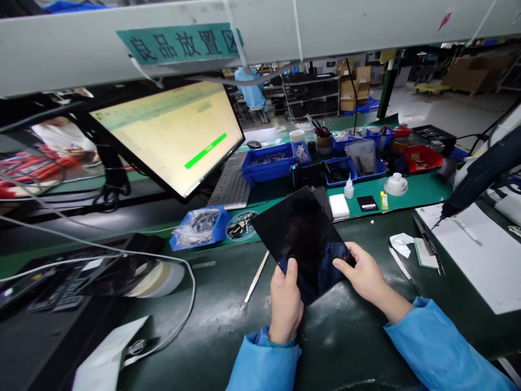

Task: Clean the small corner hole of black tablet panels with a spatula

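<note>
A flat black glossy panel (303,239), which looks like a tablet or screen, is held tilted above the dark green bench. My left hand (286,298) grips its lower left edge, thumb on the glossy face. At the lower right edge my right hand (366,271) pinches it, with the thumb on the front and the fingers partly hidden behind. A white stick-like tool (257,277) lies on the bench left of the panel. Behind the panel are a white block-like pad (338,207) and a small dropper bottle (349,187).
A tilted monitor (171,136) and keyboard (230,182) stand at the back left. Blue parts bins (268,169) line the back. An electric screwdriver (480,174) hangs at the right above paper sheets (488,266) and tweezers (429,244). A white cable (191,304) loops at the left.
</note>
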Available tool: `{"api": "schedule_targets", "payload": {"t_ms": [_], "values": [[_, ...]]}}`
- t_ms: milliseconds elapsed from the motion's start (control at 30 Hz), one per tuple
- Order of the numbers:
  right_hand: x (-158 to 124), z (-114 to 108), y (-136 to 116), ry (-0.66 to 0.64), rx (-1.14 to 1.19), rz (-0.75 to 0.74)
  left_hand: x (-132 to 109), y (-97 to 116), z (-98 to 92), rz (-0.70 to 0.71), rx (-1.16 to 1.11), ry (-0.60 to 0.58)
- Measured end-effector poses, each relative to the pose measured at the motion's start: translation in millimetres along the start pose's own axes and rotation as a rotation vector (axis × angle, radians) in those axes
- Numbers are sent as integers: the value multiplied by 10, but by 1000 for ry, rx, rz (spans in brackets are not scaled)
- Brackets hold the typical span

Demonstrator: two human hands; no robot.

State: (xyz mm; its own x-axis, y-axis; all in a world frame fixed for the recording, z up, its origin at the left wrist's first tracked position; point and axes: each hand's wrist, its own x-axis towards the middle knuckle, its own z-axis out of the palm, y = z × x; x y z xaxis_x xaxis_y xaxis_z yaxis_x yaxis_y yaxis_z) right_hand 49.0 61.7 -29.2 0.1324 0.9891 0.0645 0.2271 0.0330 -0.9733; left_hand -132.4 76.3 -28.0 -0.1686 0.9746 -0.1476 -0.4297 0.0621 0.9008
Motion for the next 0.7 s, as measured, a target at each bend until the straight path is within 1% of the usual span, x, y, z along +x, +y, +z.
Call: {"api": "schedule_targets", "payload": {"t_ms": [100, 267, 500, 700], "values": [[14, -18, -11, 34, -5, -14, -6, 0, 10, 18, -9, 5], [8, -51, -19, 127, -35, -4, -24, 10, 0, -7, 24, 27], [-11, 1, -34, 73, -22, 17, -38, -27, -6, -14, 47, -4], [-1, -10, -51, 96, -2, 6, -31, -63, -16, 3, 68, -2]]}}
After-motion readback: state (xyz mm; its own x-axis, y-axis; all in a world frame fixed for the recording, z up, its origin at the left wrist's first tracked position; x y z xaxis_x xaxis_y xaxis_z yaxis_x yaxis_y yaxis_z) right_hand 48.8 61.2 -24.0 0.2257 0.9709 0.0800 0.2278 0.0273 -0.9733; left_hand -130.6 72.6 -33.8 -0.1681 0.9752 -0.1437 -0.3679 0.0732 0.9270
